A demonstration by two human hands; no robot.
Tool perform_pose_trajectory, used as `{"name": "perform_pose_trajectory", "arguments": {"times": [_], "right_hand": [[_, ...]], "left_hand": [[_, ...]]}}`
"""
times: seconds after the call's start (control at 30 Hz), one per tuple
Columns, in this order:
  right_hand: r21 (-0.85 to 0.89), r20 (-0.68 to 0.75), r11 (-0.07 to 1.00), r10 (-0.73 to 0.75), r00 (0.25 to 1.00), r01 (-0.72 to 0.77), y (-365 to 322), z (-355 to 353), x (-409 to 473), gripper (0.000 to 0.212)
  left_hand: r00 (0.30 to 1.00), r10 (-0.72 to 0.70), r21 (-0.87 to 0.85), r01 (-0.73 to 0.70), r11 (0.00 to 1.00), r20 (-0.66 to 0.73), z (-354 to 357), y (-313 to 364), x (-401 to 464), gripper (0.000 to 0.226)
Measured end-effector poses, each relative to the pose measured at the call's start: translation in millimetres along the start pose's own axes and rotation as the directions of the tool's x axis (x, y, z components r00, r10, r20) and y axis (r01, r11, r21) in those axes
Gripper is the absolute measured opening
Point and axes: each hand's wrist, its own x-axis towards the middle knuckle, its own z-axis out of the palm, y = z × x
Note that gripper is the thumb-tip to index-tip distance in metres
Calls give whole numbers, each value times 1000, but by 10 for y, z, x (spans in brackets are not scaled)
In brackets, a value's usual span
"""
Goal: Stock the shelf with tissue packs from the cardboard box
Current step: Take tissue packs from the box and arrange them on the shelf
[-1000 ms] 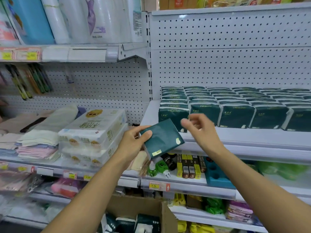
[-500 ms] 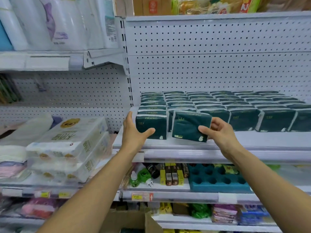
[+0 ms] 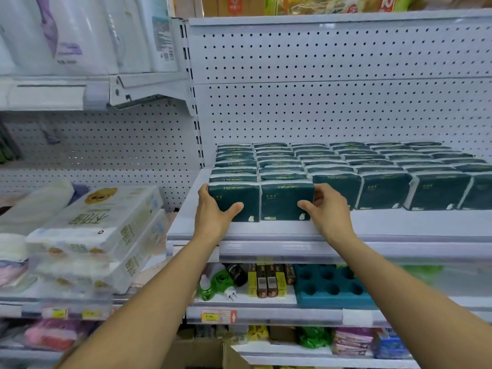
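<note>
**Two front tissue packs held at the shelf's left end**

Two dark green tissue packs are stood upright side by side at the left end of the shelf, touching each other and set nearer the front edge than the packs to their right. Their broad printed faces are turned toward the front edge, and their long axes are laid parallel to that edge. The left pack is placed nearest the shelf's left edge; the right pack is set against it. Behind and to the right of them, rows of the same packs are lined up back to the pegboard wall, all faced the same way.

The left hand is wrapped round the outer left side of the left pack, with the thumb pressed across its front face and the fingers laid along its side. The right hand is curled round the right side of the right pack, thumb on the front face, fingers tucked behind between it and the neighbouring pack. Both forearms are stretched forward and upward from the lower corners of the view, palms turned inward toward each other.

A corner of the cardboard box is seen at the bottom, below the lower shelves. White bundled tissue packages are stacked on the neighbouring shelf to the left.
</note>
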Motion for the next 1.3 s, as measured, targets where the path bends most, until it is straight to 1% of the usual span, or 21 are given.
{"name": "perform_pose_trajectory", "arguments": {"times": [0.13, 0.2, 0.33, 0.4, 0.5, 0.57, 0.63, 0.7, 0.8, 0.87, 0.9, 1.03, 1.1, 1.2, 1.3], "right_hand": [[-21, -8, 1000, 10, 1000, -11, -15, 16, -10, 25], [-33, -24, 999, 9, 1000, -9, -21, 22, -38, 29], [-50, -55, 999, 14, 998, -16, -19, 26, -109, 54], [-100, -71, 995, -1, 997, -6, -17, 13, -151, 64], [-213, -93, 976, -69, 993, 47, -59, -22, -270, 67], [-277, -109, 951, -174, 979, 138, -128, -52, -426, 64], [-357, -108, 895, -325, 940, 268, -178, -58, -615, 62], [-422, -100, 833, -435, 895, 358, -208, -32, -826, 59], [-442, -61, 784, -511, 858, 435, -294, 57, -1216, 56], [-435, -7, 768, -524, 852, 469, -363, 157, -1503, 56], [-428, 20, 767, -521, 853, 479, -395, 218, -1644, 56], [-373, 153, 777, -488, 860, 507, -483, 583, -2208, 57], [-337, 246, 764, -493, 835, 550, -508, 816, -2463, 55], [-265, 399, 757, -477, 783, 597, -490, 1184, -2785, 50], [-255, 587, 776, -350, 730, 577, -397, 1542, -3031, 53]], "left_hand": [[1000, 1, 6, -1, 1000, 12, -4, -27, 17, 91], [1000, 4, 15, -5, 1000, 15, -8, -32, 18, 92], [1000, 15, 31, -15, 999, 19, -8, -15, 1, 104], [999, 37, 48, -38, 998, 14, -17, -6, -21, 109], [996, 85, 135, -79, 988, -35, -78, 13, -83, 118], [986, 146, 220, -125, 967, -84, -177, 17, -196, 115], [967, 237, 266, -205, 942, -95, -307, -14, -426, 107], [948, 315, 322, -281, 904, -57, -450, -97, -734, 99], [910, 413, 462, -381, 801, 33, -637, -359, -1189, 89], [887, 455, 556, -419, 718, 81, -781, -573, -1438, 81], [884, 458, 582, -422, 695, 94, -865, -671, -1545, 78], [908, 403, 621, -379, 686, 110, -1235, -1108, -1909, 71], [938, 330, 646, -317, 694, 106, -1423, -1325, -2044, 66], [977, 156, 671, -213, 710, 146, -1686, -1705, -2187, 60], [989, -16, 698, -91, 710, 146, -1894, -2145, -2290, 58]]}}
